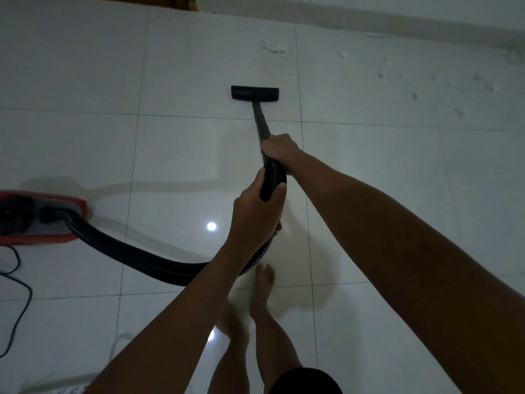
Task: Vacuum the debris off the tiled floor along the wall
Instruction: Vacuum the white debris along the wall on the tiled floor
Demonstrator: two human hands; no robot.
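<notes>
Right hand (279, 149) gripping the black wand (260, 120), left hand (252, 211) curled round the ribbed hose (274, 177) just behind, nozzle (254, 93) flat on the tiled floor (369, 166) ahead, white debris (272, 47) beyond it near the wall (369, 7)

looks like a room in a home, dimly lit. glossy pale tiled floor (176, 155) w/ grout lines, ceiling lights reflected in it. plain white wall (369, 9) w/ a low skirting along the far edge. a red household canister vacuum (42, 214) sits on the tiles, its power cord (20, 302) trailing. person's barefoot (264, 282), which fits indoors at home.
</notes>
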